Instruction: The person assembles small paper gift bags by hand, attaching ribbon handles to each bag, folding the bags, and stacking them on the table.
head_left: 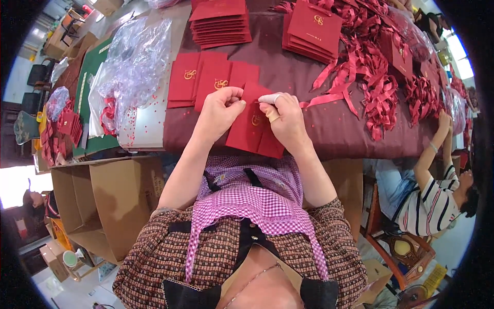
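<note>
A flat red paper bag (pixel 252 123) with a gold emblem lies in front of me at the table's near edge, overlapping another red piece. At its upper left edge my left hand (pixel 218 114) is closed in a pinch; what the fingertips hold is too small to make out. My right hand (pixel 288 121), with a white cover on one finger and a tan wrap on the thumb, pinches at the bag's upper right side. Its fingers hide what they grip. A red ribbon (pixel 329 98) runs over the cloth up to this hand.
More red bags (pixel 198 77) overlap behind my left hand. Stacks of bags (pixel 221 23) stand farther back, beside a big heap of ribbons (pixel 375 77). Clear plastic (pixel 139 62) lies at left. An open carton (pixel 103 201) stands below; a person (pixel 427 201) sits at right.
</note>
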